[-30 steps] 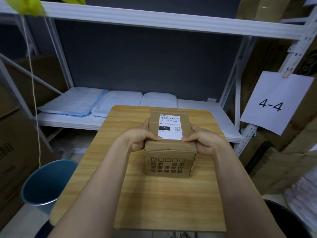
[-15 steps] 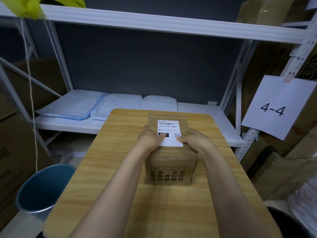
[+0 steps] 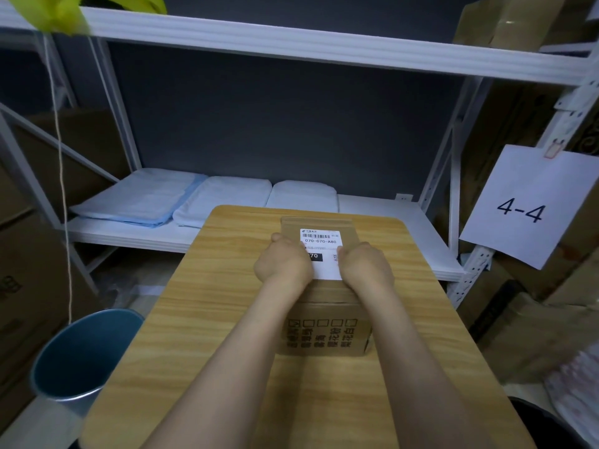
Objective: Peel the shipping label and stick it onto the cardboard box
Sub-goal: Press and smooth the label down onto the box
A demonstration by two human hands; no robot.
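Observation:
A small cardboard box point(image 3: 327, 335) stands on the wooden table point(image 3: 201, 319), printed checkboxes on its near face. A white shipping label point(image 3: 321, 241) with a barcode and "070-070-A80" lies flat on the box top. My left hand point(image 3: 282, 265) covers the label's left part and the box's left top edge. My right hand point(image 3: 366, 267) covers the label's right part and the right top edge. Both hands press down on the label, fingers bent over the box. The label's lower corners are hidden under them.
A blue bin point(image 3: 81, 354) stands on the floor left of the table. Behind the table a white rack shelf point(image 3: 389, 218) holds folded pale pads point(image 3: 139, 199). A "4-4" sheet point(image 3: 522, 205) hangs at the right, among cardboard cartons point(image 3: 567, 325).
Both hands slid from the box's near edge forward and inward over the label, now covering more of it. The box and label stayed in place.

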